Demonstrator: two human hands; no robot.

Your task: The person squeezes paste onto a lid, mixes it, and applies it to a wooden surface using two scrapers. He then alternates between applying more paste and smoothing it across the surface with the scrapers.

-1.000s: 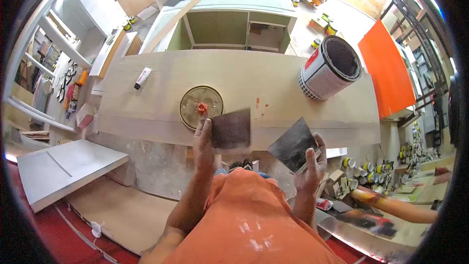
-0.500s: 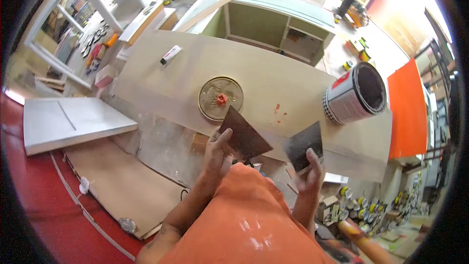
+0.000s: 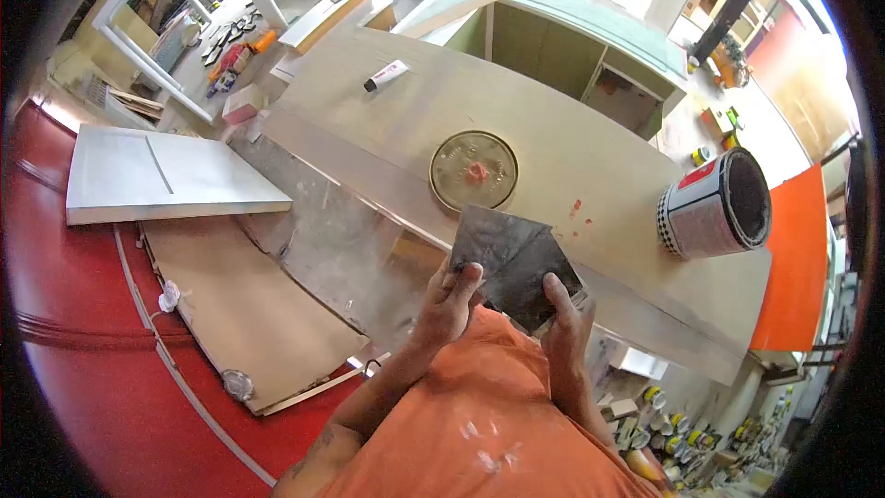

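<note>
My left hand point(image 3: 449, 302) grips a dark, flat, square putty spreader point(image 3: 486, 238), thumb on its face. In my right hand point(image 3: 567, 321) is a second dark putty spreader point(image 3: 537, 278), pinched near its corner. The two plates overlap in front of my orange shirt, at the board's near edge. Just beyond them lies a round metal lid point(image 3: 444, 182) with a small pinkish-red dab point(image 3: 476, 171) at its middle. A white tube point(image 3: 388, 75) with a black cap rests farther back on the board.
A large open tin point(image 3: 696, 214) stands at the right of the beige board point(image 3: 590, 161), near red smears point(image 3: 575, 209). Left are a white panel point(image 3: 171, 171) and a brown sheet point(image 3: 249, 304). Behind stands a cabinet point(image 3: 544, 51); several small tins point(image 3: 678, 424) cover the floor lower right.
My hands have come together, bringing the two spreaders from apart to overlapping. The view has shifted, so the board and its things sit farther right and the tin lower.
</note>
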